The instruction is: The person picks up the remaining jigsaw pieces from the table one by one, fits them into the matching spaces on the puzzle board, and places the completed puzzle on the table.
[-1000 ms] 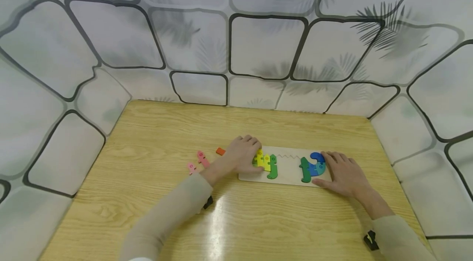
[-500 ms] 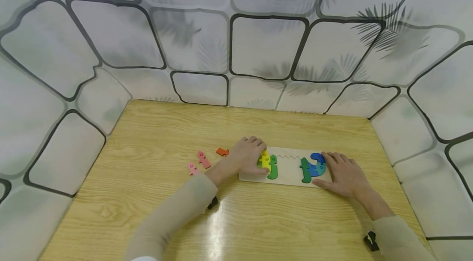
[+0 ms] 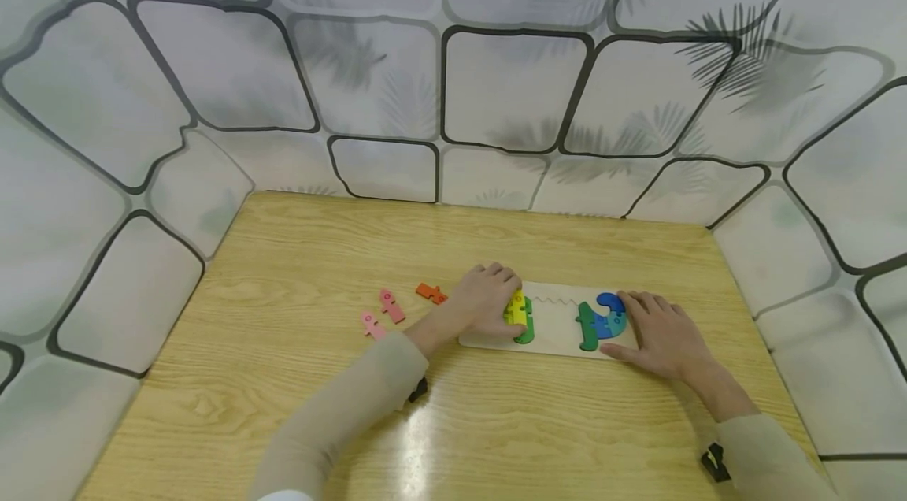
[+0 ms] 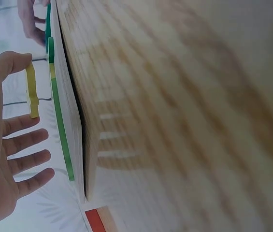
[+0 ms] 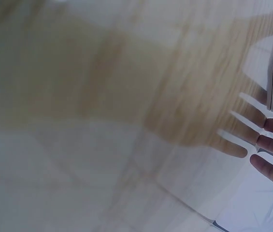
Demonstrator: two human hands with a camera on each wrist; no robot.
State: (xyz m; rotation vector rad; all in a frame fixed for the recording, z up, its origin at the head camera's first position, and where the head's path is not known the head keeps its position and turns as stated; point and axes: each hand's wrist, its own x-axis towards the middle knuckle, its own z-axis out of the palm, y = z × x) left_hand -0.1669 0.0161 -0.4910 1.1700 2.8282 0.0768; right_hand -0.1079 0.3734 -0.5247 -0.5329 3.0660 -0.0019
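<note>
Between thumb and index finger, my left hand (image 3: pixel 485 300) pinches a yellow puzzle piece (image 4: pixel 32 89), which is held off the pale wooden puzzle board (image 3: pixel 554 328) in the left wrist view. Under that hand a green and yellow row of pieces (image 4: pixel 61 123) lies on the board, mostly covered in the head view. My right hand (image 3: pixel 662 335) rests at the board's right end with fingers stretched out, beside joined blue pieces (image 3: pixel 611 320) and a dark green piece (image 3: pixel 586 326). The right wrist view catches its fingertips (image 5: pixel 271 145) near the board's edge.
Left of the board, an orange piece (image 3: pixel 431 293) and two pink pieces (image 3: pixel 391 306) lie loose on the wooden table (image 3: pixel 319 249). A zigzag line marks the bare middle of the board. Patterned white walls (image 3: pixel 510 91) stand behind and at both sides.
My left hand has shifted to the right along the board with the yellow piece, covering more of the green piece and uncovering more of the orange one. The right hand stays put.
</note>
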